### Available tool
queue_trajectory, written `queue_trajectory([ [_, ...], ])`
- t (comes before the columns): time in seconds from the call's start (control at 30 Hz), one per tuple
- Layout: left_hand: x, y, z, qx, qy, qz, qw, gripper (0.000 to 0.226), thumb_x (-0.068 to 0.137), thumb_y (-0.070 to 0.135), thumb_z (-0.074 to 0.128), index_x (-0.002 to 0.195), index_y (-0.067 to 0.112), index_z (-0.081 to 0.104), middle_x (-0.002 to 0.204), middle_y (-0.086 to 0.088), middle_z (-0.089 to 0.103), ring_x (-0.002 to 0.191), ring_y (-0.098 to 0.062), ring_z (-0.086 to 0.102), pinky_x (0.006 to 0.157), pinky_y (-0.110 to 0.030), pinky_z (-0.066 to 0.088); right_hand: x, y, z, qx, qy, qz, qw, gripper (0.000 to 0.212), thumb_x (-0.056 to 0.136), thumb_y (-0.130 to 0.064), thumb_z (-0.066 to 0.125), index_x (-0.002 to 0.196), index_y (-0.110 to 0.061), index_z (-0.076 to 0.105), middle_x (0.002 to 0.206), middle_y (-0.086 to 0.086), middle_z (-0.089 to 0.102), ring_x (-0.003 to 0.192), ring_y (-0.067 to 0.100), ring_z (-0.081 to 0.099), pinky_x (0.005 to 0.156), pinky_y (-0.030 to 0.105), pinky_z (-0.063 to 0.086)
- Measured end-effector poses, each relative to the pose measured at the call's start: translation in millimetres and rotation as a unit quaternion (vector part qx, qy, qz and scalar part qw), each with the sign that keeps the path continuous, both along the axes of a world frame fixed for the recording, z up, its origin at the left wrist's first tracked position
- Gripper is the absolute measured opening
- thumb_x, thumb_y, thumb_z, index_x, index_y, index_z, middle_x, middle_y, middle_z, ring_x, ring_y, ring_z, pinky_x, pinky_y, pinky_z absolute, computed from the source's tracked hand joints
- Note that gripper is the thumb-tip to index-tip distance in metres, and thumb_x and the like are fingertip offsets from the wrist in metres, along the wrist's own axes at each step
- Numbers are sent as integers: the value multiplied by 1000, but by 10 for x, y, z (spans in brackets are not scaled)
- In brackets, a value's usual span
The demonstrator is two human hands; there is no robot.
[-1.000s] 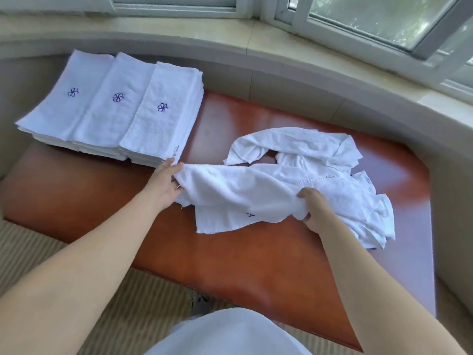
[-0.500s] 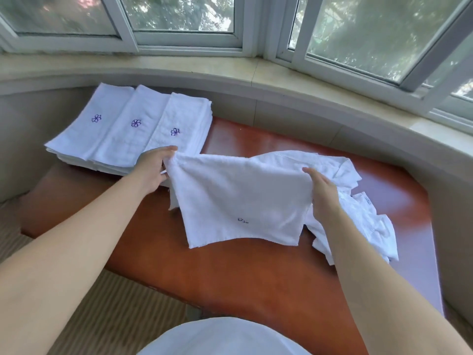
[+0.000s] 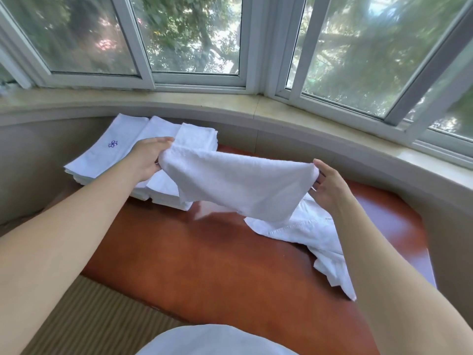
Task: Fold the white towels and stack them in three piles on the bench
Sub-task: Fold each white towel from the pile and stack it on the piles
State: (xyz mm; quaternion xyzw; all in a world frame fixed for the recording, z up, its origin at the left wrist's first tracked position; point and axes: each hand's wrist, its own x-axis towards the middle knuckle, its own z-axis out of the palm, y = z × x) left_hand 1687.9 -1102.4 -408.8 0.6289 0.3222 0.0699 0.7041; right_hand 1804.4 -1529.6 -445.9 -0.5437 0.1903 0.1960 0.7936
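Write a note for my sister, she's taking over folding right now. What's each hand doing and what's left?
Left hand grips one corner of the lifted towel; right hand pinches the other, so it hangs spread above the bench.
Done: three piles of folded towels sit side by side at the bench's far left.
Left: fold this towel, add it to a pile, then do the unfolded heap on the right.
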Motion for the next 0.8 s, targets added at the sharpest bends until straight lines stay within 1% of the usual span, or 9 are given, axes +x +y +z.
queue_trajectory([
  [0.2, -37, 104, 62, 29, 15, -8, 999, 13, 97, 13, 67, 102, 20, 76, 107, -2, 74, 89, -13, 68, 80, -31, 58, -39, -22, 106, -82, -68, 9, 994, 23, 92, -8, 72, 107, -24, 78, 93, -5, 71, 72, 12, 61, 67, 25, 54],
  [0.3, -81, 114, 49, 92, 51, -46, 993, 10, 99, 19, 66, 99, 21, 76, 111, 2, 73, 90, -10, 67, 76, -24, 55, -63, 1, 142, -117, -92, 1, 989, 20, 90, -6, 71, 98, -22, 80, 82, -6, 70, 71, 12, 61, 76, 28, 56],
  [0.43, -143, 166, 14, 151, 129, -108, 974, 15, 95, 23, 69, 106, 15, 76, 120, -5, 72, 100, -17, 63, 97, -32, 53, -58, 56, 214, -173, -133, 56, 974, 37, 81, 10, 61, 101, -16, 77, 96, 5, 67, 84, 19, 62, 88, 33, 55],
  [0.53, -217, 202, 16, 143, 167, -226, 949, 38, 85, 25, 83, 120, 15, 72, 125, 0, 69, 114, -12, 60, 103, -31, 46, -95, 53, 215, -368, -193, 163, 895, 48, 75, 12, 56, 105, -20, 74, 97, 3, 64, 70, 18, 54, 59, 20, 48],
  [0.57, -236, 193, -7, 197, 188, -267, 924, 44, 82, 24, 85, 124, 17, 70, 127, 4, 64, 119, -12, 57, 102, -29, 43, -110, 57, 219, -426, -210, 187, 860, 46, 77, 10, 56, 105, -21, 73, 94, 1, 64, 67, 17, 54, 53, 19, 45],
  [0.63, -249, 172, -85, 351, 203, -284, 869, 42, 82, 23, 85, 121, 21, 70, 122, 5, 57, 114, -14, 52, 93, -29, 40, -121, 86, 209, -520, -245, 218, 789, 34, 84, 2, 55, 105, -19, 73, 92, 1, 68, 74, 22, 61, 60, 25, 46],
  [0.7, -256, 154, -135, 445, 182, -251, 840, 15, 87, 30, 79, 94, 20, 70, 98, 3, 58, 95, -19, 53, 76, -31, 37, -121, 109, 194, -589, -279, 218, 726, 26, 91, -7, 52, 101, -11, 75, 90, 8, 69, 86, 31, 62, 65, 31, 42],
  [0.77, -245, 176, -180, 477, 144, -238, 833, 43, 93, 37, 70, 63, 16, 48, 73, 0, 46, 76, -24, 46, 62, -33, 28, -116, 120, 172, -617, -292, 191, 705, 28, 95, -10, 49, 104, -10, 76, 99, 14, 63, 99, 35, 60, 70, 31, 38],
  [0.8, -243, 176, -183, 496, 136, -227, 827, 50, 95, 39, 67, 59, 15, 42, 76, -2, 43, 78, -25, 45, 62, -34, 30, -120, 127, 167, -621, -294, 171, 706, 29, 98, -12, 50, 111, -13, 76, 108, 14, 59, 104, 35, 59, 74, 30, 38],
])
